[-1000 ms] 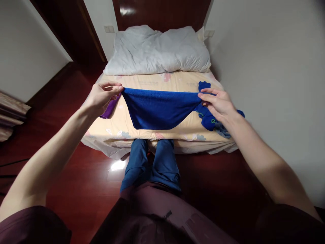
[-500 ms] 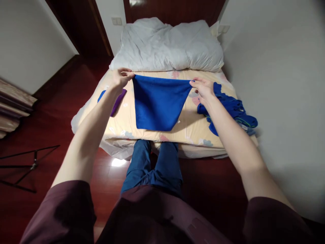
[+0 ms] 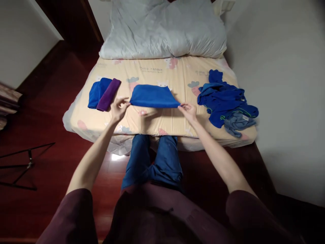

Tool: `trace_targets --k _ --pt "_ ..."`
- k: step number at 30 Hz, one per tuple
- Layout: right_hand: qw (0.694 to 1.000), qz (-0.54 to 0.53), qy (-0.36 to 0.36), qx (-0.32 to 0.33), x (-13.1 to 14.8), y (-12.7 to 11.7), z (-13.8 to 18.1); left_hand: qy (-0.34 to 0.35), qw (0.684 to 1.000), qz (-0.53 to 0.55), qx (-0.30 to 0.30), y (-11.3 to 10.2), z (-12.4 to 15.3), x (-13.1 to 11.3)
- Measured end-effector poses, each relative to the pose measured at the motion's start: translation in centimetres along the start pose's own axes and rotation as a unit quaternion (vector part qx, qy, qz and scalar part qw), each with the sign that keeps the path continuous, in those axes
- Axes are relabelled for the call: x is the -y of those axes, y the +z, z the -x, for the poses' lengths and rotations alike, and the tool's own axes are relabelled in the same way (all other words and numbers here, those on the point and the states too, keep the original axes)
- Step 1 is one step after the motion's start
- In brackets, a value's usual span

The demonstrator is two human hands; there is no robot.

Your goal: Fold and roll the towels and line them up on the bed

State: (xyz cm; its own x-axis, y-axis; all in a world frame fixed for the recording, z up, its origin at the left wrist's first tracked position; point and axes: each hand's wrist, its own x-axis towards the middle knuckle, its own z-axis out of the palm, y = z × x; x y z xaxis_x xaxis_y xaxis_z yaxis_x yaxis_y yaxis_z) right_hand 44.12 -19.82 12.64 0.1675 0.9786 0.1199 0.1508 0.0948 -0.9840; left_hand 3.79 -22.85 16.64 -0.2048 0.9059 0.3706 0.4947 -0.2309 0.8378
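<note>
My left grip (image 3: pixel 119 108) and right grip (image 3: pixel 189 111) each pinch a near corner of the blue cloth (image 3: pixel 153 96). Beneath lies the bed (image 3: pixel 181 74).

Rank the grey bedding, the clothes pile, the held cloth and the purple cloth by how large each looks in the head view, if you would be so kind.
1. Grey bedding
2. Clothes pile
3. Held cloth
4. Purple cloth

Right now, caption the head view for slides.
Left hand and right hand pinch a flat blue cloth over a patterned yellow sheet.
</note>
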Motion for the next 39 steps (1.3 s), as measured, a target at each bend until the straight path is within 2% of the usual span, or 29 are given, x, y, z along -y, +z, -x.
trace_targets --k 4,6,8,12,17,24,27,30,35,39 --pt "0.989 0.026 0.147 0.01 -6.7 1.5 7.3 -0.159 0.983 -0.047 0.079 2.6 7.9 5.4" --pt "0.981 0.022 0.193 0.033 -8.9 2.1 9.4 -0.226 0.967 -0.035 0.11 3.5 10.3 7.2" --pt "0.978 0.005 0.207 0.037 -10.2 2.5 10.2 -0.267 0.956 -0.018 0.118 4.0 11.5 8.4" --pt "0.974 -0.019 0.227 -0.009 -10.6 2.9 9.4 -0.283 0.955 0.022 0.087 4.3 11.6 9.2" --pt "0.967 -0.006 0.251 -0.043 -10.0 2.0 9.7 -0.264 0.961 0.019 0.08 3.3 12.4 9.2" --pt "0.946 0.052 0.32 0.003 -9.9 -0.5 11.8 -0.274 0.951 0.004 0.144 1.7 15.4 9.7" --pt "0.941 0.057 0.333 0.029 -9.9 -0.4 10.8 -0.3 0.939 0.045 0.16 2.0 14.6 10.2" --pt "0.942 0.06 0.328 0.042 -9.5 0.5 8.5 -0.342 0.922 0.098 0.153 3.0 12.2 10.9" --pt "0.944 0.096 0.313 0.036 -9.0 2.7 2.8 -0.356 0.921 0.076 0.137 5.4 6.1 13.1" --pt "0.949 0.13 0.286 0.011 -10.9 5.0 -3.2 -0.343 0.933 0.024 0.104 8.3 0.2 16.0"
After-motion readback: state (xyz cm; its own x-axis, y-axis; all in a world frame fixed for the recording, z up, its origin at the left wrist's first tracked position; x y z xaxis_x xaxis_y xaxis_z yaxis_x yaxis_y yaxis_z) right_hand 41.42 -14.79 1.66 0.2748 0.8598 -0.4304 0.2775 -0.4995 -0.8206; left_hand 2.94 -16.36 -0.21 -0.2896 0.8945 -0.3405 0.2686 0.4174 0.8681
